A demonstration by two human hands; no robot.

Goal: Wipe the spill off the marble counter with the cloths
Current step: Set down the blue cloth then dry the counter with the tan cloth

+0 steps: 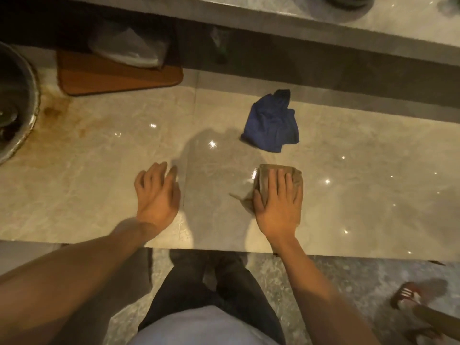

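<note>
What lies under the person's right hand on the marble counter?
A brownish cloth lies flat beneath the right hand, its edges showing around the fingers. The counter under the cloth is covered, so any spill there cannot be seen.

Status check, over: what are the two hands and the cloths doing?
Right hand flat on brown cloth, pressing counter. Left hand empty, open. Blue cloth lies crumpled, untouched. Path clear.

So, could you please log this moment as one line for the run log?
right hand: flat on tan cloth | left hand: empty, open | blue cloth: crumpled, untouched | marble counter: brown stain far left
</note>
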